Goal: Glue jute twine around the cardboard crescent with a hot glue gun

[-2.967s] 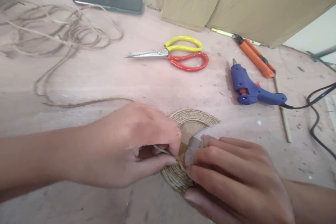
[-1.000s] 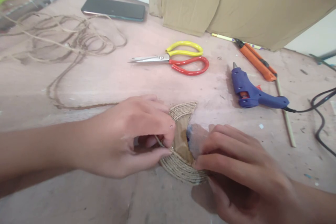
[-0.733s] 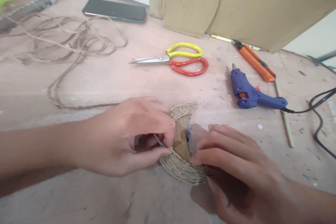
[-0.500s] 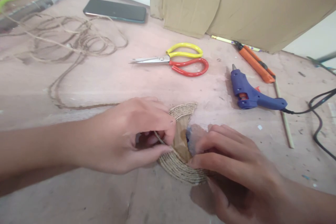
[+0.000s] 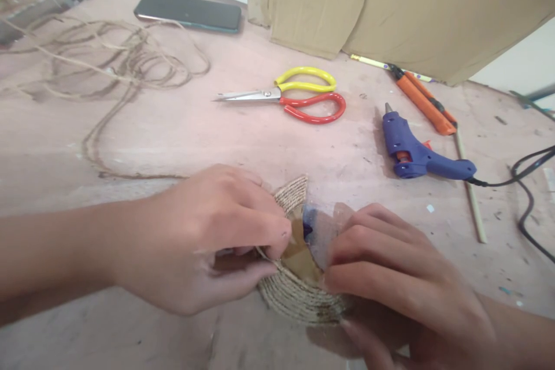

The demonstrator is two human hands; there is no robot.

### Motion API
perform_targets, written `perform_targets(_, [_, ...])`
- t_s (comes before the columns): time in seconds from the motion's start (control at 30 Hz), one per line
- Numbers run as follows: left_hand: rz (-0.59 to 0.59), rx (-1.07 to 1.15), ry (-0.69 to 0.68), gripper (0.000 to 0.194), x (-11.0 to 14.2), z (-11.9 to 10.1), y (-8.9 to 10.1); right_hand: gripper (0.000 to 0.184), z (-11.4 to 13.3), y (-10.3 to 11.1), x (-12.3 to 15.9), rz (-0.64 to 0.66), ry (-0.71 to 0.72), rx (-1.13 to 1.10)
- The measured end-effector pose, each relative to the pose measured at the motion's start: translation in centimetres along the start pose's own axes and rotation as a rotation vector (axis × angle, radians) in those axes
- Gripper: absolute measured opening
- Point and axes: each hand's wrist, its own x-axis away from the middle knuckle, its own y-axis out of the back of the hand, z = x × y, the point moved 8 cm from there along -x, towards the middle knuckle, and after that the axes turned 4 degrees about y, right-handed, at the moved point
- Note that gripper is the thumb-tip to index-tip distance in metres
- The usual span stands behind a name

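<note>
A curved cardboard piece (image 5: 299, 251), crescent-like in outline, lies low in the middle of the head view. Rows of jute twine (image 5: 299, 298) cover its outer band, while its inner part is bare brown card. My left hand (image 5: 225, 231) pinches the twine's free strand at the piece's inner edge, thumb and forefinger together. From behind that hand the strand runs left to a loose tangle. My right hand (image 5: 390, 277) grips the right end of the piece, fingers above and thumb below. Its fingertips partly hide that end.
Scissors (image 5: 310, 104) with one yellow and one red handle lie beyond the hands. A blue glue gun (image 5: 405, 147), an orange cutter (image 5: 425, 104) and a thin stick (image 5: 474, 214) are at right. Behind are a phone (image 5: 188, 11), tangled twine (image 5: 139, 63) and a cardboard sheet (image 5: 403, 6).
The cardboard piece has turned slightly, its upper tip shifting left and its lower edge coming nearer. Both hands have moved a little with it and keep their hold.
</note>
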Motion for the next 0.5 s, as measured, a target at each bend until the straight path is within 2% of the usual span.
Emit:
perform_targets(0.13, [0.0,-0.01,-0.003,0.025,-0.11,-0.04,0.18,0.008,-0.06,-0.42,0.59,0.007,-0.102,0.075])
perform_targets(0.2, [0.002,-0.006,-0.001,0.025,-0.14,-0.01,0.16,0.005,0.43,-0.6,0.72,0.0,-0.082,0.107])
perform_targets(0.37, [-0.051,-0.007,-0.004,0.021,-0.27,-0.02,0.27,0.007,0.76,-0.68,0.81,-0.03,-0.028,0.177])
perform_targets(0.5, [-0.066,-0.016,-0.003,0.022,-0.34,-0.1,0.38,0.013,0.71,-0.86,0.58,0.02,0.02,0.128])
